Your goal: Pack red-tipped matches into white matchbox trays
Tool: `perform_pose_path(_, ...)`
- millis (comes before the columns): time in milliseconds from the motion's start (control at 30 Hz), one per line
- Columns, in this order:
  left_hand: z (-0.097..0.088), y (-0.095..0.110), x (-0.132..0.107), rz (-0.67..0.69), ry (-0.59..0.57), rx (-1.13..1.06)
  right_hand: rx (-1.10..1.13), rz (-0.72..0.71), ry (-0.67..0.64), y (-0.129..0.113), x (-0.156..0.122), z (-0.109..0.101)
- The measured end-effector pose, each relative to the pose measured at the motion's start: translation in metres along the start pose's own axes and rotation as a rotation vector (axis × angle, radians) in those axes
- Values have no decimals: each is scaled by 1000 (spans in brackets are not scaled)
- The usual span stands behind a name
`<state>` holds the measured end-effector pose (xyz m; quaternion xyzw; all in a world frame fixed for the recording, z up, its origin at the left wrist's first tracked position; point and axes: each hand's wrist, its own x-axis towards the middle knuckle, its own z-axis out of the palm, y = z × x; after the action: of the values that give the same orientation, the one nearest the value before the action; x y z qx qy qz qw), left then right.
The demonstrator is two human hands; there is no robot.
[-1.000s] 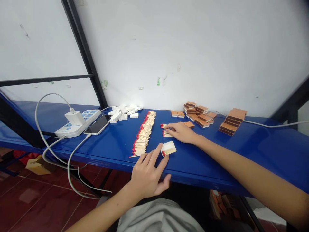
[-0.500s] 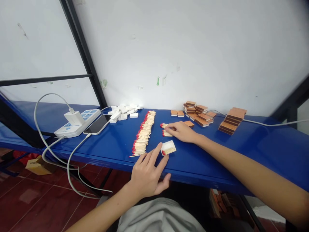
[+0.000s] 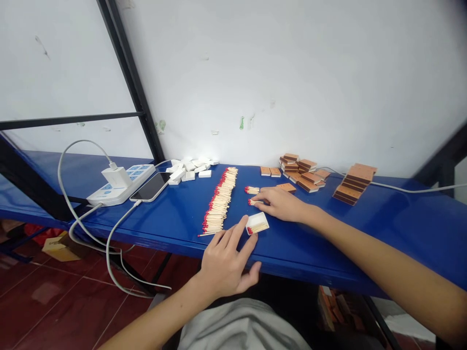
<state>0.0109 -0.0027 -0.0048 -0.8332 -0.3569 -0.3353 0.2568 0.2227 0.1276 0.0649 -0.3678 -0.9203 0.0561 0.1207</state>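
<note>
A small white matchbox tray (image 3: 263,218) lies near the blue table's front edge, with several red-tipped matches along its lower side. Two outstretched fingertips of my left hand (image 3: 228,265) touch its left and lower edges; the fingers are spread and the thumb is free. Beyond the tray, my right hand (image 3: 279,203) has its fingers closed on a small bunch of matches (image 3: 251,202), mostly hidden under the fingertips. Just past it lies another small bunch of matches (image 3: 252,190). A long row of matches (image 3: 219,200) runs front to back on the left, heads leftward.
White trays (image 3: 188,170) are heaped at the back left, beside a phone (image 3: 151,187) and power strip (image 3: 120,187) with cables. Brown matchboxes (image 3: 304,172) are piled at the back right. A tilted stack of box sleeves (image 3: 354,183) stands farther right.
My right hand has shifted slightly toward me onto the nearer bunch of matches, leaving the farther bunch more exposed. My left hand stays at the tray. The view has turned slightly left.
</note>
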Motion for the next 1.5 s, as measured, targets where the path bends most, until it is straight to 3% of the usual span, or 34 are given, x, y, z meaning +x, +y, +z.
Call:
perform_pose_path(367, 0, 0, 0, -3, -1, -11, -199, -37, 26, -6, -1, 1)
perform_pose_path(500, 0, 0, 0, -1, -2, -17, -192, -70, -22, -4, 1, 0)
perform_pose_path(933, 1, 0, -2, -5, 0, -24, -32, -90, 18, 1, -2, -1)
perform_pose_path(1500, 0, 0, -1, -7, -14, -20, -134, -27, 8, -2, -9, -11)
